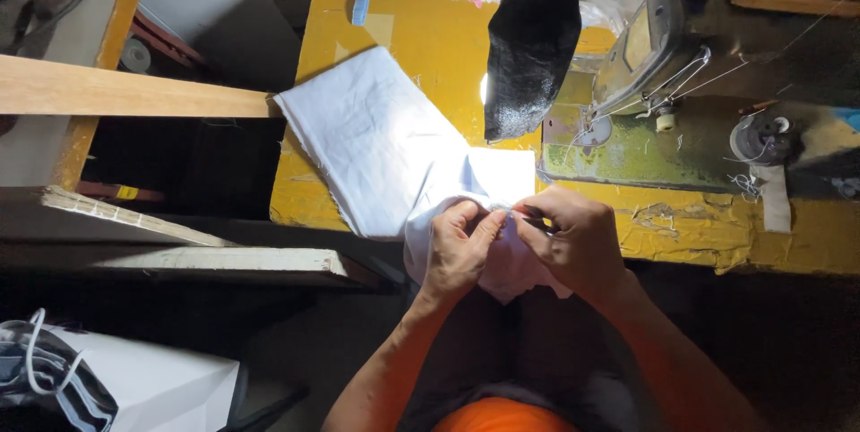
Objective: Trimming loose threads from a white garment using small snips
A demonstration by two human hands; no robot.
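White cloth [385, 141] lies on the near-left of the yellow table [430, 38], its near edge bunched at the lap; looks light, soft, floppy, best gripped at the hem. Left hand [457, 248] pinches the fabric, right hand [578, 239] pinches a small dark tool [536, 220]. Sewing machine [663, 47] far right.

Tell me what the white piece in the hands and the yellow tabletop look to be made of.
White piece: thin woven cloth, matte, going by its creases and soft folds. Yellow tabletop: probably painted wood or board, since the coat is chipped and peeling at the front edge.
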